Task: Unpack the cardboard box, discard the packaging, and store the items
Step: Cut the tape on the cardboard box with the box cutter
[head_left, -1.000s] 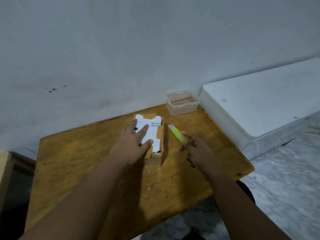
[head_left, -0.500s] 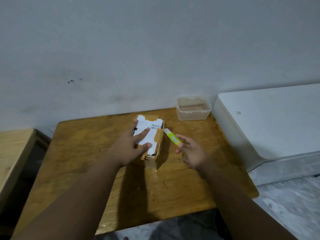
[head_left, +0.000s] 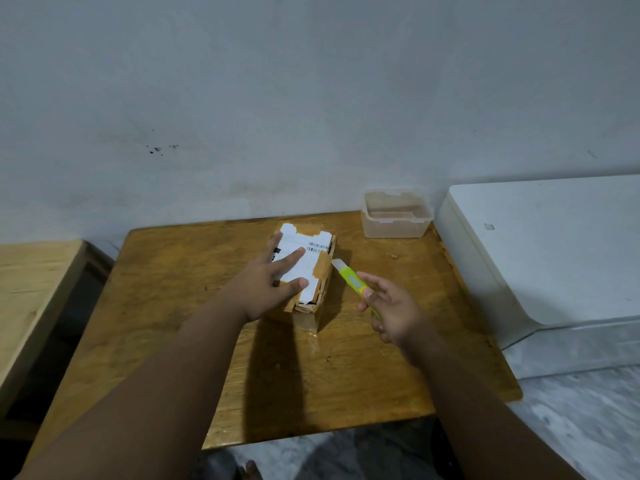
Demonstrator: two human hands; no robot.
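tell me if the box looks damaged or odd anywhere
Yes: the cardboard box looks rough. Its white label is torn at the edges, patched with brown tape, and the near end is crumpled and splitting. Contents aren't visible.

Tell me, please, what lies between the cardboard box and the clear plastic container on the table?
Nothing: in the head view, only bare wooden table shows between the cardboard box and the clear plastic container. The green cutter lies nearer, beside the box.
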